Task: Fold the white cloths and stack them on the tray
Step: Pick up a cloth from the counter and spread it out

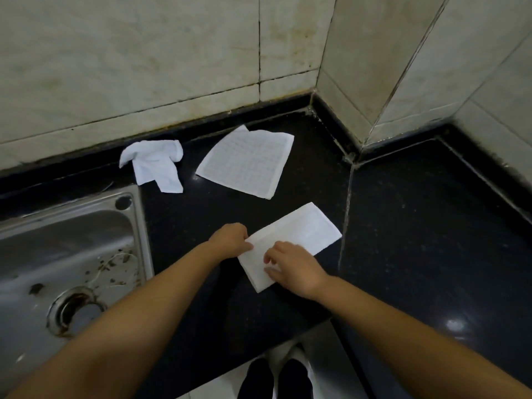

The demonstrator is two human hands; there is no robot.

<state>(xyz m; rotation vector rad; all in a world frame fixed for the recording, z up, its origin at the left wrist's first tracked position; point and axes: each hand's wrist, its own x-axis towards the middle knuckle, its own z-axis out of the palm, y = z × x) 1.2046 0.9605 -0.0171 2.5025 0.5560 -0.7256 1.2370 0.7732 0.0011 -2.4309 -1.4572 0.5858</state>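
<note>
Where the work happens: a black speckled stone countertop (pixel 403 226) that turns a corner, backed by pale tiled walls (pixel 144 67) with dark, stained grout lines
Counter seam: a light joint line runs from the wall corner down towards the front edge, just right of the folded cloth
Sink: a steel sink (pixel 66 249) is let into the counter at the left, with a round drain (pixel 77 309) and bits of debris scattered on its floor
Floor: below the counter edge, pale floor and two dark shoes (pixel 276 378) show at the bottom
Crumpled cloth: a bunched white cloth (pixel 157 165) lies near the back wall, just behind the sink's far right corner
Flat cloth: a white cloth with a faint grid pattern (pixel 247 162) lies spread open to the right of the crumpled one, apart from it, one far corner slightly turned up
In the way: nothing lies between the hands and the two loose cloths
Folded cloth: a white folded cloth (pixel 290 243) lies flat on the counter near the front edge, in front of the flat cloth and clear of it
Long axis: it runs diagonally, from near left to far right
Left hand: the left hand (pixel 230 239) pinches the cloth's near left corner, fingers curled on the edge
Right hand: the right hand (pixel 290 266) rests on the cloth's near end, fingertips bent down onto it; whether it pinches or only presses cannot be told
Tray: not in view
</note>
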